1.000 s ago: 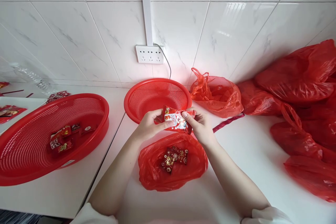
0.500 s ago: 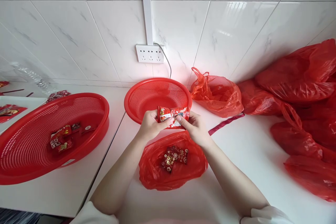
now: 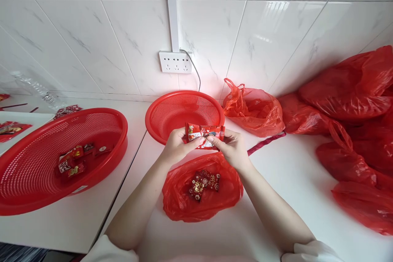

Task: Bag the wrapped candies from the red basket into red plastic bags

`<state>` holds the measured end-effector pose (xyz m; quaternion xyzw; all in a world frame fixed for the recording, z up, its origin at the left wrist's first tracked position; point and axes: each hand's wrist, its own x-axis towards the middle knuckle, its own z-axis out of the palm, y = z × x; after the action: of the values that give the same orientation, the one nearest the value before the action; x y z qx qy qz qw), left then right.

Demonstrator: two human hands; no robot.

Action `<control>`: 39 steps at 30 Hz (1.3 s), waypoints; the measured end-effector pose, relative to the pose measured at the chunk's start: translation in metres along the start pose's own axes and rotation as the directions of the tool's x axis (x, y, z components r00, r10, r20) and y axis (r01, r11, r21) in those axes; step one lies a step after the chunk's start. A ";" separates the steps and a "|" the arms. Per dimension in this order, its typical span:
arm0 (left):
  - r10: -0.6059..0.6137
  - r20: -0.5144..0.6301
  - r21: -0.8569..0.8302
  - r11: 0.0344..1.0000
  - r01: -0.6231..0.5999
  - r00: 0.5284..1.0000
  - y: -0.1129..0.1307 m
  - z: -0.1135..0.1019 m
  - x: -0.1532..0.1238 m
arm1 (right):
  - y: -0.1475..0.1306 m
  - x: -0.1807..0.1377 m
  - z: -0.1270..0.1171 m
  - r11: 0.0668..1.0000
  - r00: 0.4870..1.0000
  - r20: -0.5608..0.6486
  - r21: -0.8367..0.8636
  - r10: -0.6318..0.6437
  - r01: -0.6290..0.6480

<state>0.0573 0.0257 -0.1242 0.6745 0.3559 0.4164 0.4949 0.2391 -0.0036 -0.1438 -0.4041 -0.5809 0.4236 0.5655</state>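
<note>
Both my hands pinch one small red printed packet [image 3: 205, 133] held level above the table, in front of a round red basket [image 3: 184, 111]. My left hand [image 3: 177, 146] grips its left end with thumb and fingers closed. My right hand [image 3: 231, 147] grips its right end the same way. Just below the hands lies an open red plastic bag [image 3: 201, 188] with a few red and gold packets [image 3: 205, 182] inside.
A large red basket [image 3: 58, 155] at the left holds several small packets [image 3: 76, 159]. Red plastic bags [image 3: 253, 110] lie behind and fill the right side [image 3: 353, 131]. A wall socket [image 3: 175, 62] with a cable sits on the tiled wall. A gap runs between the two white tables.
The packet has been turned from tilted to level and raised slightly, and both hands have drawn closer together on it. Everything else is still.
</note>
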 end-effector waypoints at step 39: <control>-0.400 -0.498 0.378 0.699 0.607 0.770 -0.023 -0.104 0.004 | 0.002 -0.001 -0.018 0.810 0.872 0.468 -0.562 0.144 0.168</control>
<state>-0.0376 0.0733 -0.1286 0.5615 0.7167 0.2713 0.3121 0.2575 -0.0029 -0.1461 -0.4341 -0.8090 0.3080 0.2497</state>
